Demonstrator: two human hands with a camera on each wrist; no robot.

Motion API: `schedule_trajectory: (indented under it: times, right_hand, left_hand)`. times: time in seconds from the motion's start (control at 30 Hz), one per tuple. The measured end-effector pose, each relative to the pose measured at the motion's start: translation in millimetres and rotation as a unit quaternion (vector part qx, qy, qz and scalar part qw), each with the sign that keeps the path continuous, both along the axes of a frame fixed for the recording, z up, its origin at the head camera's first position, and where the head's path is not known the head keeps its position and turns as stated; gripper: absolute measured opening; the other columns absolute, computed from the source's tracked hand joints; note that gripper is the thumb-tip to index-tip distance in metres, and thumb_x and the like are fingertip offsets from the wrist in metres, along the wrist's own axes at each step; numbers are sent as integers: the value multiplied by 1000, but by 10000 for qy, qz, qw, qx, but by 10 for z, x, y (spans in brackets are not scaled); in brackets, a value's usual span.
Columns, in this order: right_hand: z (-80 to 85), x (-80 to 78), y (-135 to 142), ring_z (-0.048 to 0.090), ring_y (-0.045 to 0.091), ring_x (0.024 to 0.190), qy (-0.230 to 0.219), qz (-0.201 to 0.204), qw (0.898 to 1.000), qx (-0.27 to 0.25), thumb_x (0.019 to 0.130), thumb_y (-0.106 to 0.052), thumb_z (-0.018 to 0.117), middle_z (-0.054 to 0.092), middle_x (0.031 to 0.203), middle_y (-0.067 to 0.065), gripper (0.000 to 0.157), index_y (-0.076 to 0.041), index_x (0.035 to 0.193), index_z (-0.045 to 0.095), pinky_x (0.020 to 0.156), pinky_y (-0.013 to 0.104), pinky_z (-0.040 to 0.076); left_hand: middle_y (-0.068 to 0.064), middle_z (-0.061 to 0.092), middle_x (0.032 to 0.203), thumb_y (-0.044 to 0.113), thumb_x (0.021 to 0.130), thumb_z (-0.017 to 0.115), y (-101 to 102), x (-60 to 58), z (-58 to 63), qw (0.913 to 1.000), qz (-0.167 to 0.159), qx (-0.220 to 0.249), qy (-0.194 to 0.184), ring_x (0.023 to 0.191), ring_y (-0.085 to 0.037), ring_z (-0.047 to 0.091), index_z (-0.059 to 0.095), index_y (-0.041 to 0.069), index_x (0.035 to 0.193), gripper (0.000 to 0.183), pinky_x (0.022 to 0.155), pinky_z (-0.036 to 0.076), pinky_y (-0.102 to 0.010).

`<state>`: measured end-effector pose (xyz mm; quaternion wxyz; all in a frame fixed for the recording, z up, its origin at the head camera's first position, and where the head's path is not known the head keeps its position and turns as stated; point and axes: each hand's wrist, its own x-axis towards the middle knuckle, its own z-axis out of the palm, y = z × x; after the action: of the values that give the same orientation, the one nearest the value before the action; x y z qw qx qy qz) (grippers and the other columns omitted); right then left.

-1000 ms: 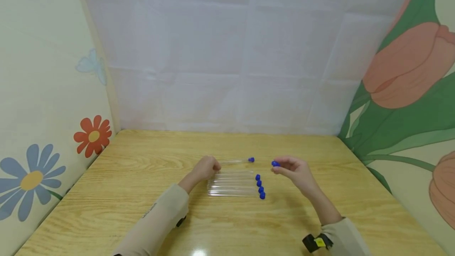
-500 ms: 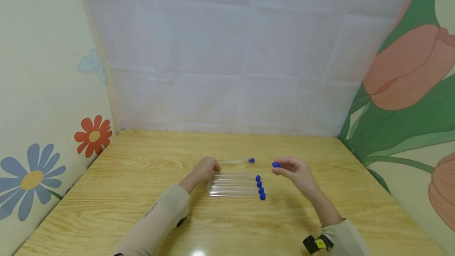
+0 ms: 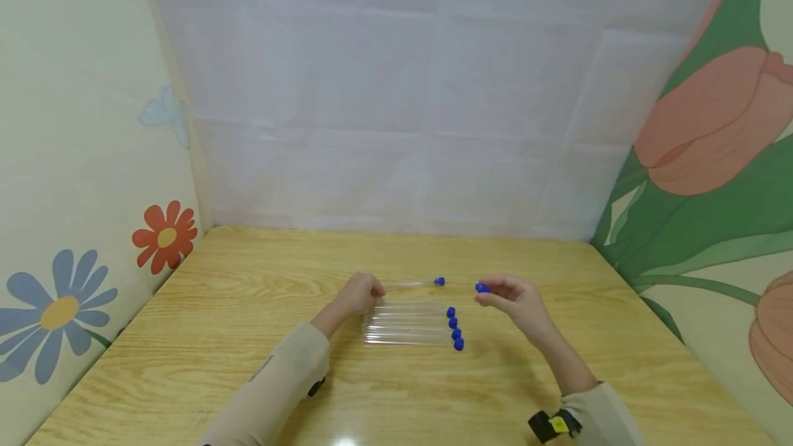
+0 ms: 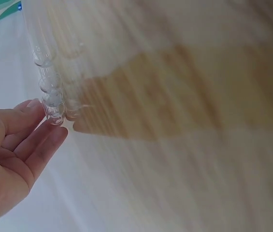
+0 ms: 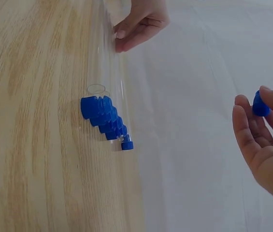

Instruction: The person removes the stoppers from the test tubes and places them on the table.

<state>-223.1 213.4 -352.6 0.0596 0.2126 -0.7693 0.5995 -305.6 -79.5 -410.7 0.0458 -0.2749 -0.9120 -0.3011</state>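
My left hand (image 3: 358, 296) pinches the rounded end of a clear test tube (image 4: 55, 116) between thumb and fingers. Several uncapped test tubes (image 3: 405, 329) lie side by side below it, mouths to the right. Behind this row lies another test tube (image 3: 405, 284) with a blue cap on its right end. Several loose blue caps (image 3: 456, 334) line up just past the open mouths. To the right, my right hand (image 3: 519, 303) holds one blue cap (image 5: 260, 105) between thumb and fingertips, raised above the table and apart from the tubes.
A wood-grain table (image 3: 248, 260) carries everything. A white cloth (image 3: 396, 122) hangs along its far edge. Flower-printed panels (image 3: 700, 136) stand at both sides. A strap with a black device (image 3: 553, 425) is on my right wrist.
Both hands keep their places and their holds. The scene shifts very slightly in the head view, and the tubes and caps lie as before.
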Motion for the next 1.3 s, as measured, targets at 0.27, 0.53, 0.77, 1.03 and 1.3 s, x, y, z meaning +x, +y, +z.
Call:
schedule_trajectory:
  times: [0.27, 0.53, 0.77, 1.03, 1.3]
  right_hand:
    - [-17, -29, -2, 59, 11, 69, -5, -27, 9997, 235, 84, 0, 59, 63, 81, 2, 26, 16, 103, 54, 60, 26, 51]
    - [-32, -53, -22, 60, 12, 74, -253, -168, 9990, 326, 82, -1, 62, 62, 89, 10, 26, 15, 101, 54, 67, 27, 52]
    - [-21, -143, -77, 60, 14, 78, -541, -188, 9977, 351, 82, -3, 63, 60, 94, 18, 31, 14, 106, 52, 73, 29, 51]
    - [-75, -311, -121, 60, 16, 84, -397, -256, 9976, 502, 83, -4, 62, 61, 99, 20, 29, 13, 105, 55, 76, 32, 50]
    - [-152, -505, -183, 59, 17, 80, -177, -343, 9957, 841, 80, 1, 63, 62, 95, 22, 21, 11, 98, 60, 71, 32, 51]
  left_hand:
    - [-15, 65, 82, -18, 67, 58, -56, 43, 25, 9980, 116, 570, -243, 77, -27, 61, 67, -7, 84, 22, 68, 52, -29]
    - [-16, 65, 82, -18, 69, 61, -105, 86, 56, 9932, 245, 1050, -450, 76, -26, 62, 66, -8, 85, 19, 68, 52, -28]
    - [-17, 66, 82, -18, 71, 61, -132, 113, 102, 9886, 441, 1257, -706, 75, -26, 63, 66, -9, 85, 18, 67, 52, -27]
    - [-17, 66, 82, -15, 71, 63, -177, 125, 117, 9876, 461, 1277, -790, 77, -26, 63, 66, -8, 86, 17, 69, 52, -28]
    - [-17, 66, 82, -13, 72, 64, -242, 113, 99, 9866, 301, 1350, -865, 77, -26, 63, 65, -10, 87, 16, 69, 52, -29]
